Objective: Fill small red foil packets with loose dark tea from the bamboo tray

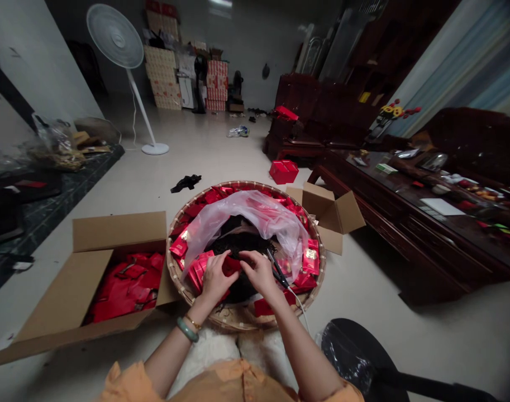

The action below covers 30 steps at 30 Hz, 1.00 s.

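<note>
The packet (230, 267) sits between the person's two hands, over the near half of the basket (231, 319). The left hand (215, 277) pinches its left edge, and the right hand (260, 273) has fingertips at its far right edge; neither hand is nearer. The fingers hide much of the packet, so I cannot tell its long axis. Just beyond it is the dark loose stuff (242, 242) inside the bag (204, 223), whose mouth gapes toward the hands.

The tool (279, 271) lies just right of the right hand, much nearer to it than to the left; its long axis slants from far left to near right, with the cord (300, 304) at the near end. More red packets (310, 257) ring the bag.
</note>
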{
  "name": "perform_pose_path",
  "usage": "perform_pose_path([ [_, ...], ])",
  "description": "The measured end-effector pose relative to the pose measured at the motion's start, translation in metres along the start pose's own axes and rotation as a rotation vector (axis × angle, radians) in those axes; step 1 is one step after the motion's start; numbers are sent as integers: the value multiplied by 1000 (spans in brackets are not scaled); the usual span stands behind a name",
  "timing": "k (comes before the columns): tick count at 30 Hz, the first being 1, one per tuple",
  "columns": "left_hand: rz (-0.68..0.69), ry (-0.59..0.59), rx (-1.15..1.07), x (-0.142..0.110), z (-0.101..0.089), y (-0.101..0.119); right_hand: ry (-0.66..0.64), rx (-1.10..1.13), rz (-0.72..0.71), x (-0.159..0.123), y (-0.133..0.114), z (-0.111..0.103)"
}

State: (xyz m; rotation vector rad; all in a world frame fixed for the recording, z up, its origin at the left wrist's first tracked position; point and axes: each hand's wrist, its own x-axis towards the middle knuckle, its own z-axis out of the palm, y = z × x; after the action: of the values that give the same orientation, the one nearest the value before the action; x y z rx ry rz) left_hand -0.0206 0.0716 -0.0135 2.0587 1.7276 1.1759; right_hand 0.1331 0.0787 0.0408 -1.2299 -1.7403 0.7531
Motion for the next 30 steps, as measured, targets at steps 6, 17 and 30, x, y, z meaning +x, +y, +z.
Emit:
perform_pose_path([
  [6,49,-5,-30,-1,0,-5,-23,41,-40,5,-5,1],
  [17,-1,-42,-91,-2,-5,-6,-2,104,-21,2,-2,-1],
  [30,27,-171,-190,-4,-10,-10,148,135,64,8,-3,-4],
])
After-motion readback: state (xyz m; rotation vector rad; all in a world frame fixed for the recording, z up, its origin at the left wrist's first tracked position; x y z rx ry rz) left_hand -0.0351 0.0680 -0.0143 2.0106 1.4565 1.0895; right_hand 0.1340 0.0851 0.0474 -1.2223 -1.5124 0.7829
